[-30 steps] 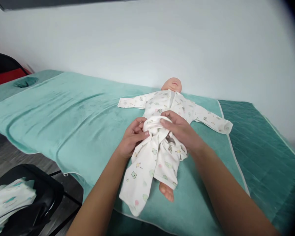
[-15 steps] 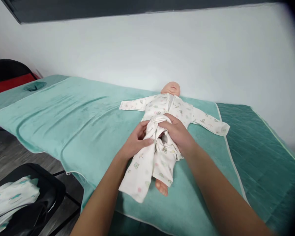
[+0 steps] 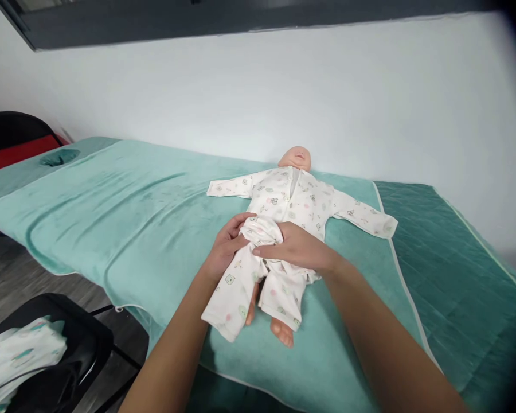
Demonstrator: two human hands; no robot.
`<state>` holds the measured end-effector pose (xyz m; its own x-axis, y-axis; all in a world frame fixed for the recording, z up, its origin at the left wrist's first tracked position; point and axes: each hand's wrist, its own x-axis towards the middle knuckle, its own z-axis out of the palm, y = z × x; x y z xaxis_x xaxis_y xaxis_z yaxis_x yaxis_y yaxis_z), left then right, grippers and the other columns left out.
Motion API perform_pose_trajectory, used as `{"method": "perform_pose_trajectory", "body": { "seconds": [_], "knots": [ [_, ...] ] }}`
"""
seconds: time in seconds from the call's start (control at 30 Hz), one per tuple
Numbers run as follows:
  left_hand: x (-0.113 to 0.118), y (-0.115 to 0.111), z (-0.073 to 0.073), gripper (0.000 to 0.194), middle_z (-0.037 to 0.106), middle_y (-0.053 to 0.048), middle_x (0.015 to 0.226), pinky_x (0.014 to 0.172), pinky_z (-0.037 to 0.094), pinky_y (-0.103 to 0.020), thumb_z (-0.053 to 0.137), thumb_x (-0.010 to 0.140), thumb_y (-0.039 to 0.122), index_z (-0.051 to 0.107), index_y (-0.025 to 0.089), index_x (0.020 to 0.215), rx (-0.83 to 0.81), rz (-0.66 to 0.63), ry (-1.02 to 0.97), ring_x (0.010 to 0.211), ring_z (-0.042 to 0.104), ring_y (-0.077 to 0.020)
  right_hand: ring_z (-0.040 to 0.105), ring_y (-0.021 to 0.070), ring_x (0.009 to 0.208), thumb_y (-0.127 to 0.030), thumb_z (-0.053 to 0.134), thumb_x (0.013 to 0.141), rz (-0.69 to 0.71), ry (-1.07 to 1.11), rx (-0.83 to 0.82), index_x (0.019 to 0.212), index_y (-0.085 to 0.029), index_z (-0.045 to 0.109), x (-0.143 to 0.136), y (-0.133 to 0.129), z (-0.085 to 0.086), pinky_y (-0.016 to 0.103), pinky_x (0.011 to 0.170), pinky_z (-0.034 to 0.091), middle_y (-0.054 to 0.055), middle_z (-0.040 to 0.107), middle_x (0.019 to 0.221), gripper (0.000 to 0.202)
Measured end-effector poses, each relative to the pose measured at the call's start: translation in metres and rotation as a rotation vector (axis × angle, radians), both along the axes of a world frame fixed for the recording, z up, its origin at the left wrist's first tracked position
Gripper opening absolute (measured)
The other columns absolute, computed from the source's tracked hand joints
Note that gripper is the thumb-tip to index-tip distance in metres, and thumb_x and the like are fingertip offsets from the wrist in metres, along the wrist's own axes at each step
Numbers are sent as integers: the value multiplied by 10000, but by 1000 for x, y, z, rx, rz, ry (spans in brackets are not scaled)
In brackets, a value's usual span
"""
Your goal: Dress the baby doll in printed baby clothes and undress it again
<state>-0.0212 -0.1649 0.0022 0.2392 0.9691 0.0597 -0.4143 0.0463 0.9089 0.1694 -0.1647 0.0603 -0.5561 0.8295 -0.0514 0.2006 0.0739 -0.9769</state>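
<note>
A baby doll [image 3: 298, 156] lies face up in a white printed top [image 3: 279, 192] with both sleeves spread out. White printed trousers [image 3: 279, 289] lie over its legs, their waist bunched up. My left hand [image 3: 230, 246] grips the left side of that bunched waist. On the other side, my right hand [image 3: 296, 248] is closed on the waistband, its thumb across the front. One bare foot [image 3: 282, 332] sticks out below the right trouser leg. The other foot [image 3: 253, 304] shows between the two trouser legs, beside the flat left one.
The doll rests on a light green cover [image 3: 155, 229] over a long bed against the wall. A darker green cloth [image 3: 456, 269] lies at the right. A black chair [image 3: 90, 338] with a printed cloth [image 3: 23, 350] stands at the lower left.
The trouser waist has been drawn together and my hands have shifted slightly left and down. The second foot has come into view between the trouser legs.
</note>
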Motion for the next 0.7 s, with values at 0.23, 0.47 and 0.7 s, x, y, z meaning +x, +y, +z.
{"method": "perform_pose_trajectory", "body": {
  "seconds": [0.23, 0.47, 0.7],
  "knots": [
    [7, -7, 7, 667, 641, -65, 1194, 763, 501, -260, 803, 735, 364, 523, 274, 1333, 67, -113, 98, 899, 638, -179, 642, 189, 811, -404, 659, 807, -352, 263, -144, 898, -186, 715, -8, 6, -10, 271, 698, 470, 19, 726, 885, 242],
    [6, -3, 8, 565, 655, -57, 1175, 780, 514, -268, 807, 725, 259, 587, 253, 1246, 39, -78, 37, 906, 652, -182, 644, 192, 811, -359, 689, 790, -276, 371, -217, 975, -174, 725, -3, 7, -10, 283, 718, 473, 22, 713, 832, 264],
    [16, -18, 22, 402, 681, -23, 946, 725, 473, -242, 784, 754, 340, 649, 196, 1105, 19, 43, 245, 807, 613, -151, 656, 187, 811, -415, 694, 827, -145, 350, -169, 995, -182, 715, 2, 5, -15, 294, 724, 488, 20, 720, 852, 288]
  ]
}}
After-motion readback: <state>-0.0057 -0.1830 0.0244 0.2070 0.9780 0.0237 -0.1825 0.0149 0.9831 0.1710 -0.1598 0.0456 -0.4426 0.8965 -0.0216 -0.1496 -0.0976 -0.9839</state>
